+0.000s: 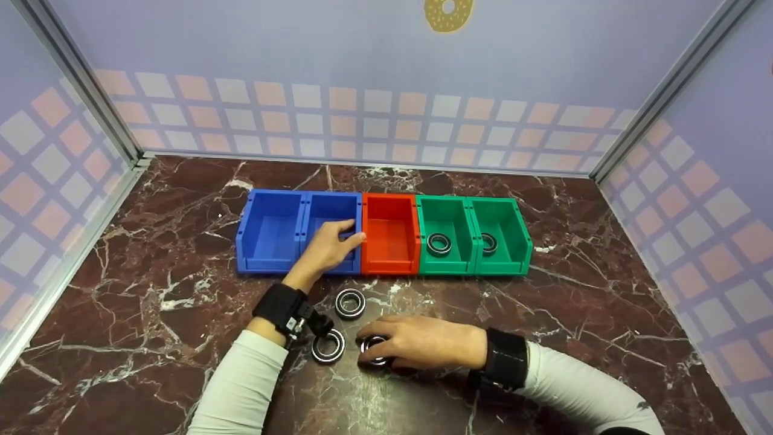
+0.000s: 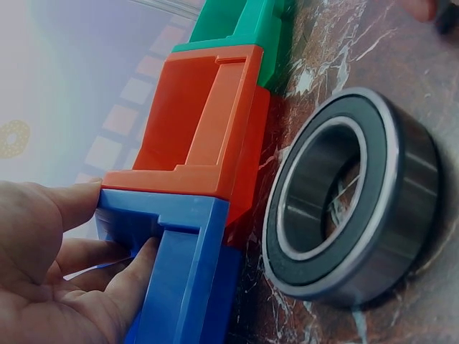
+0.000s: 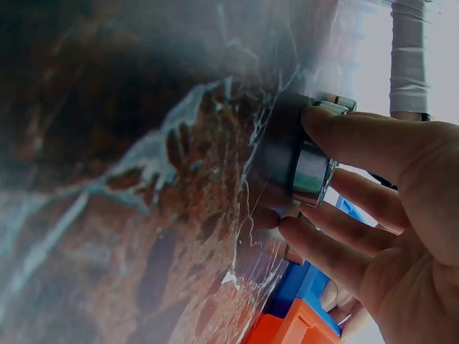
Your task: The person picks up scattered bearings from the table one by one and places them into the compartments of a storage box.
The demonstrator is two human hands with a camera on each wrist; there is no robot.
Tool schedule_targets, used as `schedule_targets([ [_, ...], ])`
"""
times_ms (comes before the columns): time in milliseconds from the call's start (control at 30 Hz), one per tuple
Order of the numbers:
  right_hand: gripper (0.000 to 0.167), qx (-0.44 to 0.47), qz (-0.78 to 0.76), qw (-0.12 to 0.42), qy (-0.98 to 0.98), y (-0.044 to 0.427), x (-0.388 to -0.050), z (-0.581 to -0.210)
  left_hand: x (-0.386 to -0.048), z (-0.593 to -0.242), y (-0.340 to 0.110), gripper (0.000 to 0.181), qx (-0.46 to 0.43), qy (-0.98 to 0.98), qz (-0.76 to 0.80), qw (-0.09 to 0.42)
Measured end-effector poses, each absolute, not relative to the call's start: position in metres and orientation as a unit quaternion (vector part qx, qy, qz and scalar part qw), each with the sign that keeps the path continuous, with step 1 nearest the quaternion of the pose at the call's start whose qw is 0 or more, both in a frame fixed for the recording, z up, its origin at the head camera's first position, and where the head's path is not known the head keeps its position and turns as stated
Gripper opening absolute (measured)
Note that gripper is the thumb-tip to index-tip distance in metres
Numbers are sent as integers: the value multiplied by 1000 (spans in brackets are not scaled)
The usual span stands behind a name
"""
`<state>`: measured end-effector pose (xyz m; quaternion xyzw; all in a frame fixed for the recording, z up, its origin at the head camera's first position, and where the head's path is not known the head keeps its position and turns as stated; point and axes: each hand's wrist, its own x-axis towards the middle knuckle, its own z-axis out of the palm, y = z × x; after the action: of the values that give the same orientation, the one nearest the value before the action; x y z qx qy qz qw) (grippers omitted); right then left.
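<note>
Left of the red plastic bin [image 1: 389, 238], left hand [image 1: 328, 246] dips parted, empty fingers into blue plastic bin [image 1: 331, 205]; in front, right hand [image 1: 426, 341] pinches black-and-silver metal ring [image 3: 310, 173].

Bins [image 1: 389, 238] are blue, red and green, bearings [image 2: 373, 190] black-and-silver, the veined tabletop [image 1: 574, 326] seemingly maroon.

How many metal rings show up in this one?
5: one metal ring in the left green bin, one in the right green bin, two loose on the table, one beside them gripped by the right hand. The left hand may hide another.
</note>
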<state>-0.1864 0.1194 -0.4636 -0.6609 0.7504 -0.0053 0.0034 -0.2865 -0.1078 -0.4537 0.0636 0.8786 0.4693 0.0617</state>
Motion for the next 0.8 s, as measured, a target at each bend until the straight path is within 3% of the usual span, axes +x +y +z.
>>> schedule_targets([
  [500, 34, -675, -14, -11, 738, 114, -187, -464, -286, -453, -108, 59, 70, 879, 468, 57],
  [800, 33, -678, -11, -7, 735, 112, -188, -462, -286, -453, -108, 59, 65, 880, 467, 62],
])
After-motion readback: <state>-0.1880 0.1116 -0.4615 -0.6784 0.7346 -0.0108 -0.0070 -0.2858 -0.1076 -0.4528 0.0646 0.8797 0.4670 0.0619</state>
